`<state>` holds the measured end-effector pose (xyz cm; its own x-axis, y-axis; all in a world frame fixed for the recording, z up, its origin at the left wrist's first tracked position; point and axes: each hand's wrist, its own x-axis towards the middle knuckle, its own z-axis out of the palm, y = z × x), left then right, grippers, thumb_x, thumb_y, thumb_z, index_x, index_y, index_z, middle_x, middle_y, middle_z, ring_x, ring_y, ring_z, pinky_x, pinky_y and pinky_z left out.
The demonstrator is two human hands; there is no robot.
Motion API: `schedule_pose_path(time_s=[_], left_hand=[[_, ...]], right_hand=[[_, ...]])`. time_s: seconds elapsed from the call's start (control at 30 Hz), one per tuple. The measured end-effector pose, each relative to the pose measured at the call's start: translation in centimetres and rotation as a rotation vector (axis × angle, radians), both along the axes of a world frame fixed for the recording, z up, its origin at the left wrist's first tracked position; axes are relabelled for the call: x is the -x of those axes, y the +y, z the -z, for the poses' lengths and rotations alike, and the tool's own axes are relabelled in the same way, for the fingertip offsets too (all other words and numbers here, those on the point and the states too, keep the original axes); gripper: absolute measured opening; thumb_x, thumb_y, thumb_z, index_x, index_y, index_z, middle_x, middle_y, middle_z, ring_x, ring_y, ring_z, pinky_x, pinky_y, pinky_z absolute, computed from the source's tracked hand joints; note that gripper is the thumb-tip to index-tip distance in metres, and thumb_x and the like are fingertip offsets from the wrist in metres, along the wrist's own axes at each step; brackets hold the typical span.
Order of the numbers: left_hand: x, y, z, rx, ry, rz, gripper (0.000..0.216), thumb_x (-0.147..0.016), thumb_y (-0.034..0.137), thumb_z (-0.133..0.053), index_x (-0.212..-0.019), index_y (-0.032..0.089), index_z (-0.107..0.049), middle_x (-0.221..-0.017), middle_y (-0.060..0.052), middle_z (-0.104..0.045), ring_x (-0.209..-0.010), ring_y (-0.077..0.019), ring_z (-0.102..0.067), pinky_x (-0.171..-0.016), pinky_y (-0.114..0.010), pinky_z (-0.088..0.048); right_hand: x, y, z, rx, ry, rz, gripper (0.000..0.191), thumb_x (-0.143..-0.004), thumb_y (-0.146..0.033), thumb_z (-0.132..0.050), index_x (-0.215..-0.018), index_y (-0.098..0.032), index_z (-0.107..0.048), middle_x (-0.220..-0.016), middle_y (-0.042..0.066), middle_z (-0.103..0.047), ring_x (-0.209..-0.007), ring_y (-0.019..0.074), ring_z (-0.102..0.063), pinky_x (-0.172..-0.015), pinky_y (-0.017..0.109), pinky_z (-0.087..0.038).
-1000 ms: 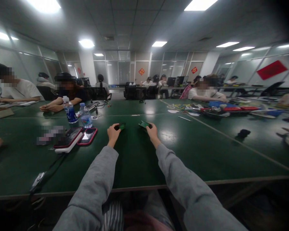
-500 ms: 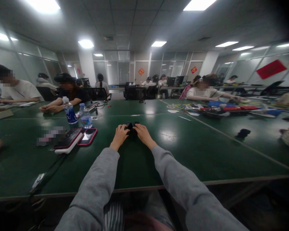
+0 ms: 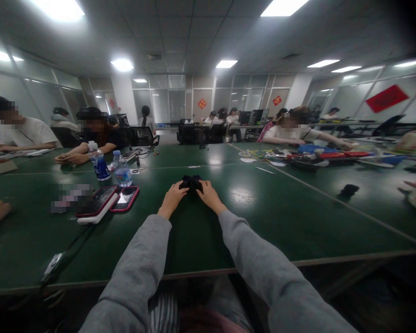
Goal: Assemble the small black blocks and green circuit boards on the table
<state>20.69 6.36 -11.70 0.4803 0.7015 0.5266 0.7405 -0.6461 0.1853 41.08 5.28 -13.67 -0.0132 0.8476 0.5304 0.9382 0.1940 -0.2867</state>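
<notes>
Both my hands are held out over the middle of the green table (image 3: 208, 245). My left hand (image 3: 172, 198) has its fingers curled on a small black boxy piece (image 3: 185, 181). My right hand (image 3: 210, 196) grips a second dark piece (image 3: 197, 181) close beside it. The two pieces lean at an angle and come close together between my fingertips. Whether they are joined, I cannot tell. Their exact kind is too dark and small to make out.
To the left are a blue-labelled bottle (image 3: 100, 164), a clear water bottle (image 3: 122, 172) and a pink-edged phone (image 3: 125, 199). A small black object (image 3: 349, 190) lies at right. Cables and tools (image 3: 319, 156) clutter the far right. Several people sit around.
The right-hand dark piece has tilted and shows more of itself. My right fingers have shifted slightly down and right. My left hand stays nearly in place.
</notes>
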Motion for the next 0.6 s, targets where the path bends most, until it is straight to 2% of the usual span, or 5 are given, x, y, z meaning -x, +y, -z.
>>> schedule_pose_path(time_s=[0.13,0.3,0.37,0.43,0.6], left_hand=[[0.1,-0.5,-0.9,-0.108,-0.118,-0.011,0.032,-0.091,0.021,-0.054,-0.119,0.033,-0.065,-0.146,-0.004,-0.043,-0.130,-0.0238,-0.043,-0.102,-0.045,-0.047],[1.1,0.0,-1.3,-0.182,-0.299,-0.175,0.031,-0.095,0.024,-0.046,-0.120,0.028,-0.065,-0.148,-0.003,-0.040,-0.133,-0.0235,-0.041,-0.109,-0.043,-0.040],[1.9,0.5,-0.9,-0.155,-0.320,-0.252,0.032,-0.095,0.022,-0.044,-0.118,0.026,-0.066,-0.146,-0.005,-0.043,-0.132,-0.0237,-0.042,-0.109,-0.043,-0.040],[2.6,1.2,-0.3,-0.097,-0.311,-0.311,0.032,-0.094,0.020,-0.045,-0.116,0.025,-0.067,-0.144,-0.006,-0.046,-0.129,-0.0243,-0.045,-0.106,-0.043,-0.042],[3.7,2.2,1.1,0.088,-0.240,-0.332,0.030,-0.089,0.017,-0.051,-0.111,0.025,-0.070,-0.139,-0.007,-0.052,-0.123,-0.0255,-0.051,-0.100,-0.044,-0.046]], right_hand=[[-0.3,0.3,0.2,0.011,0.092,-0.007,0.044,-0.091,-0.028,-0.049,-0.134,-0.017,-0.045,-0.121,0.014,-0.051,-0.100,0.0223,-0.059,-0.087,0.034,-0.049],[-0.8,0.5,-0.9,-0.228,0.217,0.015,0.047,-0.092,-0.030,-0.043,-0.137,-0.016,-0.041,-0.126,0.014,-0.047,-0.108,0.0229,-0.056,-0.093,0.036,-0.047],[-1.2,0.7,-1.2,-0.308,0.259,0.083,0.048,-0.092,-0.030,-0.041,-0.138,-0.014,-0.039,-0.128,0.016,-0.045,-0.109,0.0233,-0.055,-0.093,0.037,-0.046],[-1.9,0.9,-1.1,-0.324,0.286,0.157,0.048,-0.091,-0.028,-0.041,-0.136,-0.013,-0.041,-0.127,0.016,-0.045,-0.107,0.0241,-0.055,-0.091,0.037,-0.047],[-3.3,1.1,0.4,-0.161,0.276,0.279,0.042,-0.086,-0.024,-0.046,-0.127,-0.011,-0.048,-0.115,0.017,-0.050,-0.097,0.0244,-0.056,-0.083,0.037,-0.047]])
